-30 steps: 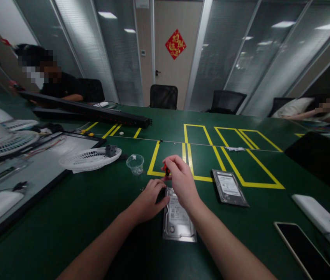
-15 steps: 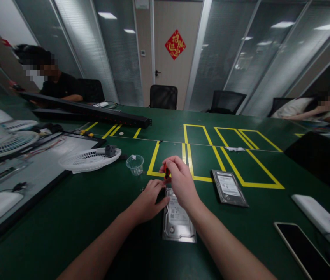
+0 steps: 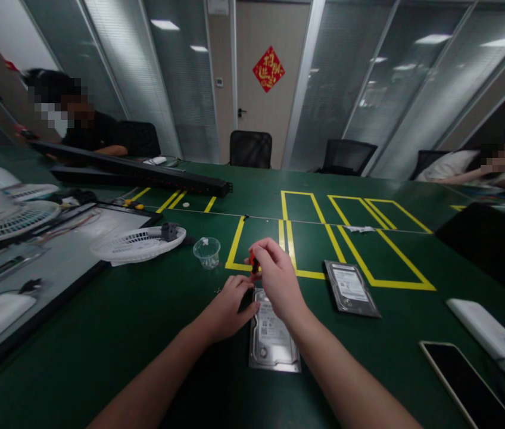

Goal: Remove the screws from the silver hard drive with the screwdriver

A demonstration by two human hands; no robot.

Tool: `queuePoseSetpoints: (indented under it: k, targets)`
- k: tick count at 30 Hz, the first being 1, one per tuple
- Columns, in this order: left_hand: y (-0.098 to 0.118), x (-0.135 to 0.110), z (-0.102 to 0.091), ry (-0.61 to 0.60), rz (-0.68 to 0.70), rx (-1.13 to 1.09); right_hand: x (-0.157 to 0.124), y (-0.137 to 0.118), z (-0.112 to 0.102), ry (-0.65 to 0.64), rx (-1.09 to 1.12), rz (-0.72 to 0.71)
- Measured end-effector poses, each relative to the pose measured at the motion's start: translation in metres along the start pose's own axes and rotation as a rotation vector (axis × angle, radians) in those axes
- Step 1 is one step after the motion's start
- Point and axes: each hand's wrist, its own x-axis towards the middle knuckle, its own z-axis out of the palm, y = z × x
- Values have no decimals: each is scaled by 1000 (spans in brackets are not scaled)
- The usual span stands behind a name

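A silver hard drive (image 3: 273,339) lies flat on the green table (image 3: 145,322) in front of me. My right hand (image 3: 278,280) is closed around a small red-handled screwdriver (image 3: 254,262), held upright over the drive's far left corner. My left hand (image 3: 228,308) rests against the drive's left edge near that corner, fingers curled and pressed on it. The screwdriver's tip is hidden behind my fingers.
A second hard drive (image 3: 351,288) lies to the right by yellow tape boxes (image 3: 324,238). A clear plastic cup (image 3: 206,251) and a white fan grille (image 3: 139,243) sit to the left. A phone (image 3: 467,381) and a white box (image 3: 493,339) lie at right. Other people sit at both far sides.
My right hand's fingers have shifted slightly around the screwdriver handle; otherwise both hands stay in place on the drive.
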Motion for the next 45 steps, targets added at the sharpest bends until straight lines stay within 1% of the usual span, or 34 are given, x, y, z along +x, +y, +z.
queuePoseSetpoints:
  k: [12,17,22,25,27,32,36,40,45]
  targets:
    - [-3,0,0,8,17,4,0,2,-1,7,2,-11]
    - [-3,0,0,5,11,4,0,3,1,-22,13,12]
    - [-3,1,2,5,20,5,1,8,0,-29,-65,-43]
    - [-2,1,1,10,24,4,1,10,-1,-40,-76,-57]
    - [-1,1,0,12,28,3,1,9,0,-39,-49,-51]
    - [0,0,-1,12,28,-3,0,7,2,-19,33,16]
    - [0,0,0,12,18,-8,-1,4,1,-40,-15,13]
    - [0,0,0,14,6,-15,-1,4,-1,-33,-100,-29]
    - [0,1,-1,-7,0,-8,1,6,-2,-28,-123,-50]
